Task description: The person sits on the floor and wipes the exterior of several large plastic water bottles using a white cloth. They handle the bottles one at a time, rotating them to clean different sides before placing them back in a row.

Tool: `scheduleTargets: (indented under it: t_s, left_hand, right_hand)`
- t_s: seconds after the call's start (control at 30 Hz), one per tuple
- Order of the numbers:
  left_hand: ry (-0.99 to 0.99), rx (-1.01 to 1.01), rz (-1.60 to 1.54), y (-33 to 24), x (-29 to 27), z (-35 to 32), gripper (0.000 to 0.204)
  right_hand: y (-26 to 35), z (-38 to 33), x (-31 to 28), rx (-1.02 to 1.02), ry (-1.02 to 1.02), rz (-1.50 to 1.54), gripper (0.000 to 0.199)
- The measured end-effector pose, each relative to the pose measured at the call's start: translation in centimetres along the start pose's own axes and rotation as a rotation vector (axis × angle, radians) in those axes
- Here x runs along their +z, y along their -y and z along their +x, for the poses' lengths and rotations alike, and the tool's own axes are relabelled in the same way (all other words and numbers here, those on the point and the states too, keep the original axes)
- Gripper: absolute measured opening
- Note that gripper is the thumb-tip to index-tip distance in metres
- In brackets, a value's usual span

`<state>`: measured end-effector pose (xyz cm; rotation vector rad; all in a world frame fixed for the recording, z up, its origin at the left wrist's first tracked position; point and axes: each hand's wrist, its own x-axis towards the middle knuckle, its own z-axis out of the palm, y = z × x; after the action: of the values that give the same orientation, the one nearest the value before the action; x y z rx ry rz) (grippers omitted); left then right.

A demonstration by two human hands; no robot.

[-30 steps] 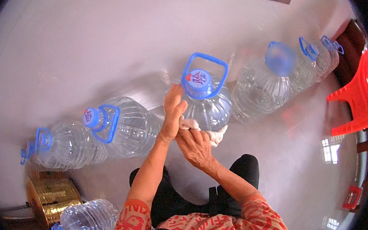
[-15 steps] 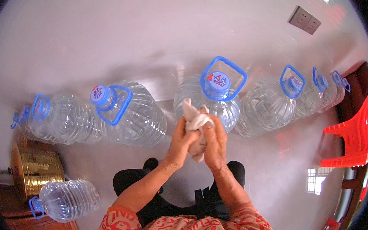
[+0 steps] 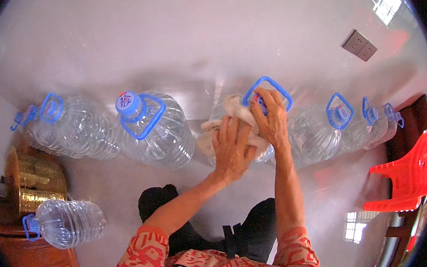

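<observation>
Middle bottle (image 3: pixel 270 151) mostly hidden: cloth (image 3: pixel 232 119) and both hands cover its shoulder; right hand (image 3: pixel 271 116) masks the cap, only the blue handle loop shows. Left hand (image 3: pixel 232 152) lies flat on the cloth. Far-right bottles (image 3: pixel 380 120) crowd together, bent by the lens, count unclear. Red chair (image 3: pixel 407 178) cut off at the rim.
</observation>
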<state>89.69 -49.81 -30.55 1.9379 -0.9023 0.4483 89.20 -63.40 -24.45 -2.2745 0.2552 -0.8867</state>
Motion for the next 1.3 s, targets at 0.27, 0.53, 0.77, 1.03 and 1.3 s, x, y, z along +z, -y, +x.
scheduleTargets:
  t_s: [0.27, 0.53, 0.77, 1.03, 1.3]
  left_hand:
    - [0.067, -0.003, 0.086, 1.9, 1.1, -0.2, 0.050]
    - [0.131, -0.100, -0.114, 3.7, 1.5, 3.8, 0.036]
    - [0.619, -0.271, 0.119, 9.3, 3.2, 11.9, 0.033]
    - [0.622, -0.280, -0.189, 8.2, 2.7, 11.1, 0.033]
    - [0.167, -0.131, -0.158, 2.7, -1.5, 2.4, 0.036]
  right_hand:
    - [0.5, -1.5, -0.1, 0.025, -0.169, -0.038, 0.029]
    - [-0.7, -1.3, -0.2, 0.004, -0.199, -0.044, 0.031]
    - [0.5, -2.2, 1.2, -0.026, -0.205, -0.068, 0.030]
    - [-0.1, -1.7, 1.7, -0.043, -0.249, -0.114, 0.029]
    - [0.0, -3.3, 0.9, -0.134, -0.300, -0.073, 0.032]
